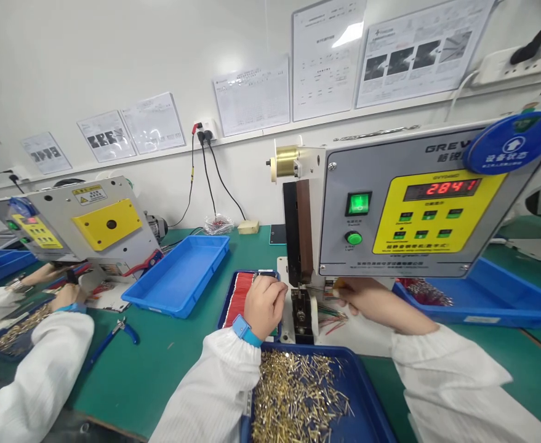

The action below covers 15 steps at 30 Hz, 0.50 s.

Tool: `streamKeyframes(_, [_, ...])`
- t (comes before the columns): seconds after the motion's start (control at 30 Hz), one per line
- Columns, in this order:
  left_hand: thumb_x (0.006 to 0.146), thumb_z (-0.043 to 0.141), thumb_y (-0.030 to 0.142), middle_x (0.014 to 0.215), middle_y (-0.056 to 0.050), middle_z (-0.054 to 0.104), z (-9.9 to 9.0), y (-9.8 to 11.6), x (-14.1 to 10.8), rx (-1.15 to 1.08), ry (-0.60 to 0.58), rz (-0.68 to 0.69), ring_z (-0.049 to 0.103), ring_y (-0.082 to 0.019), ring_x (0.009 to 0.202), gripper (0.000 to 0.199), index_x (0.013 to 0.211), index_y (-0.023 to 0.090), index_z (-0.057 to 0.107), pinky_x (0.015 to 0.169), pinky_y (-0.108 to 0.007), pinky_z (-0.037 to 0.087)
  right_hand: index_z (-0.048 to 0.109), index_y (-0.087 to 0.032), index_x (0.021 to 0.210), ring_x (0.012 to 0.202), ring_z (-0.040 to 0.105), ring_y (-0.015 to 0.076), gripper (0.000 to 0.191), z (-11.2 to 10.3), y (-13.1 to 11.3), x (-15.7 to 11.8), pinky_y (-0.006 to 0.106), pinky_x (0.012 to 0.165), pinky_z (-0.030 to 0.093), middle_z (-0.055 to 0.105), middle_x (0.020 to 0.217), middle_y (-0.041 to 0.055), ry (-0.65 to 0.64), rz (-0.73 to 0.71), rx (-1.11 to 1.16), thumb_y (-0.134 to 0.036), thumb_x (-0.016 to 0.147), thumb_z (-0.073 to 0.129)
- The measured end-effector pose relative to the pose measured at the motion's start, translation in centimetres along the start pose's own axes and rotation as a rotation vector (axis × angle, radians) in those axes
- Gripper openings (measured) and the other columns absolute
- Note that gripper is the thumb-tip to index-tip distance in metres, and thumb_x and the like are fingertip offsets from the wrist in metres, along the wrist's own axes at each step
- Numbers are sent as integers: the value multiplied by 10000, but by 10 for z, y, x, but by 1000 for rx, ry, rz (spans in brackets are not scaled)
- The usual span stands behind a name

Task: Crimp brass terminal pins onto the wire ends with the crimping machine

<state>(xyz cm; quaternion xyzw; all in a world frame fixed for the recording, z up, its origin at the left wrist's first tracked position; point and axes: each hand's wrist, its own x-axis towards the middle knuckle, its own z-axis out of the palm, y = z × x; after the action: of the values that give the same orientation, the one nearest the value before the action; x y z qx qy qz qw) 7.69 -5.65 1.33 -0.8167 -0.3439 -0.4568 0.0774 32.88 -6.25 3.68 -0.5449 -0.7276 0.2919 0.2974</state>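
My left hand (pixel 265 306), with a blue wrist strap, is closed at the left of the crimping head (pixel 301 314); what its fingers hold is too small to make out. My right hand (pixel 357 296) reaches under the grey machine (pixel 392 203), its fingers pinched near the head's right side, their contents unclear. Red wires (pixel 239 300) lie in a small blue tray behind my left hand. Loose red and green wires (pixel 332 317) lie on the white base. In front, a dark blue tray (pixel 372 406) holds many gold metal pins (pixel 293 394).
An empty blue tray (pixel 178 274) and blue-handled pliers (pixel 113 338) lie to the left. A blue bin (pixel 496 301) with red-wired parts stands right. Another person's hands work at a second machine (pixel 99 227) at far left.
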Motion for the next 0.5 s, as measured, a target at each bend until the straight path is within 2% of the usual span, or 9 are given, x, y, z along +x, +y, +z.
streamKeyframes(0.07, [918, 478, 181, 854, -49, 573, 1, -1, -1, -13, -4, -6, 495, -137, 851, 129, 890, 158, 602, 757, -263, 423, 546, -203, 738, 461, 514, 170, 67, -13, 10, -3, 261, 405, 357, 594, 680, 51, 25, -26, -176, -184, 732, 481])
streamKeyframes(0.17, [913, 481, 168, 868, -49, 574, 2, -2, -2, -22, -11, -12, 501, -137, 856, 117, 895, 157, 597, 762, -260, 426, 567, -173, 776, 500, 534, 163, 147, -18, 9, -7, 234, 415, 347, 576, 661, 41, -79, -21, -331, -68, 744, 469])
streamKeyframes(0.27, [912, 479, 165, 875, -52, 573, 3, -2, -2, -18, -14, -16, 505, -136, 851, 118, 907, 153, 596, 760, -258, 428, 552, -153, 705, 491, 548, 160, 190, -11, -4, -7, 231, 439, 371, 561, 589, 35, -237, 91, -328, -55, 827, 444])
streamKeyframes(0.33, [912, 480, 166, 874, -52, 571, 3, -2, -2, -20, -11, -17, 508, -134, 850, 118, 908, 151, 597, 759, -255, 431, 550, -148, 702, 478, 551, 160, 214, -7, -12, -6, 234, 441, 379, 567, 587, 37, -285, 170, -297, -51, 851, 431])
streamKeyframes(0.4, [911, 483, 167, 873, -53, 571, 2, -1, -2, -27, -7, -18, 512, -131, 849, 117, 904, 151, 598, 760, -251, 434, 550, -148, 703, 488, 550, 164, 212, -5, -15, -5, 241, 452, 373, 567, 596, 38, -261, 180, -318, -42, 848, 439])
streamKeyframes(0.5, [909, 485, 164, 869, -50, 571, 2, -1, -1, -41, -6, -16, 514, -127, 846, 113, 902, 153, 597, 758, -245, 437, 558, -154, 697, 532, 549, 177, 186, -5, -15, -4, 259, 494, 359, 566, 611, 37, -185, 113, -402, -55, 840, 494])
